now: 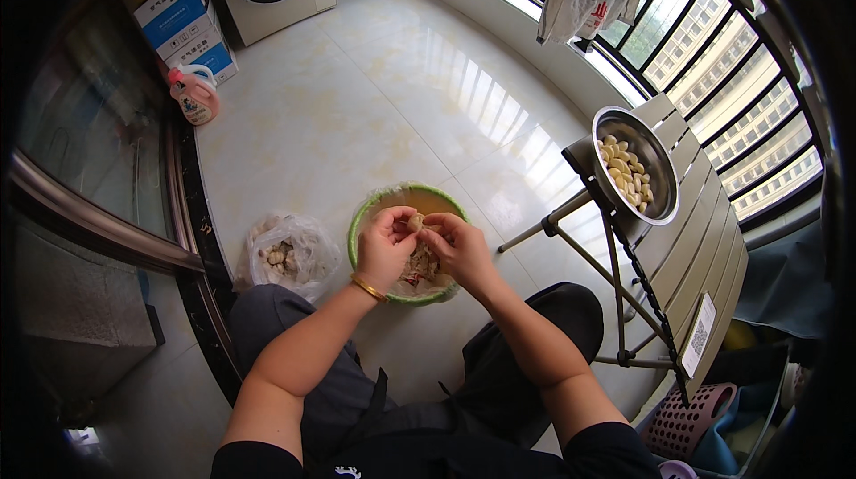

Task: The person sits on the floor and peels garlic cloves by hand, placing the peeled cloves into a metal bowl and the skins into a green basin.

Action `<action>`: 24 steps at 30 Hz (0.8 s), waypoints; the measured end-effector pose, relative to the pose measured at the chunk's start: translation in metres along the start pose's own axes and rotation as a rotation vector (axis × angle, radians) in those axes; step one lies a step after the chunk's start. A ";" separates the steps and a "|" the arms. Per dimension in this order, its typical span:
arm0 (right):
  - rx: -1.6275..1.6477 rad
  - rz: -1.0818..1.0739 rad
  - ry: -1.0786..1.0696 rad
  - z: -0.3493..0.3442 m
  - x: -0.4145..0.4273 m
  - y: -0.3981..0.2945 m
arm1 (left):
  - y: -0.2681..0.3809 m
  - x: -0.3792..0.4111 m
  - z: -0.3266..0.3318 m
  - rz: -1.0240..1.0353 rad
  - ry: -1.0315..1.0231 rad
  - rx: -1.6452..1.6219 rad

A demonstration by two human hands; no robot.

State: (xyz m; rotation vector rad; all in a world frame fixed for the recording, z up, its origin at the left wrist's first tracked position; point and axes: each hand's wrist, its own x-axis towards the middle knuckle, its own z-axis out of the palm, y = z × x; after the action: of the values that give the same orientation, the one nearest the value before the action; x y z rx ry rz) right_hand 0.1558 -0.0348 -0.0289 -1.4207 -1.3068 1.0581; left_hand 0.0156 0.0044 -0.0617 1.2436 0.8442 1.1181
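Between the fingertips of my left hand [386,248] and my right hand [461,248] is a garlic clove [415,222], its skin brownish. Both hands pinch it above a green-rimmed waste bin [354,228] lined with a clear plastic bag. Papery garlic peelings [421,268] lie inside the bin, partly hidden by my hands. Left of the bin, an open white plastic bag [314,248] holds unpeeled garlic [281,258]. To the right, a stainless steel bowl [662,178] with several peeled garlic cloves [625,171] rests on a folding table.
The slatted folding table [695,225] has legs reaching toward the bin, and a card with a printed code [699,335] on its near end. A detergent bottle [195,97] and stacked cartons [184,18] stand by the sliding door [107,118]. A washing machine [284,8] is at the back.
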 end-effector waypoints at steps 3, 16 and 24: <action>-0.061 0.028 0.012 0.000 0.000 0.001 | 0.005 -0.003 0.002 0.188 -0.032 0.347; -0.011 0.047 -0.142 -0.011 0.005 0.006 | 0.017 -0.004 0.002 0.247 -0.093 0.454; -0.141 -0.014 -0.139 -0.013 0.003 0.000 | 0.029 -0.006 -0.002 0.213 -0.228 0.566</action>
State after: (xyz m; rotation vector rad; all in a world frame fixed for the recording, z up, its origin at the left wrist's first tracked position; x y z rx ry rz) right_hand 0.1686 -0.0323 -0.0256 -1.4603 -1.5148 1.0897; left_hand 0.0064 -0.0016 -0.0340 1.9289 0.8987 0.9018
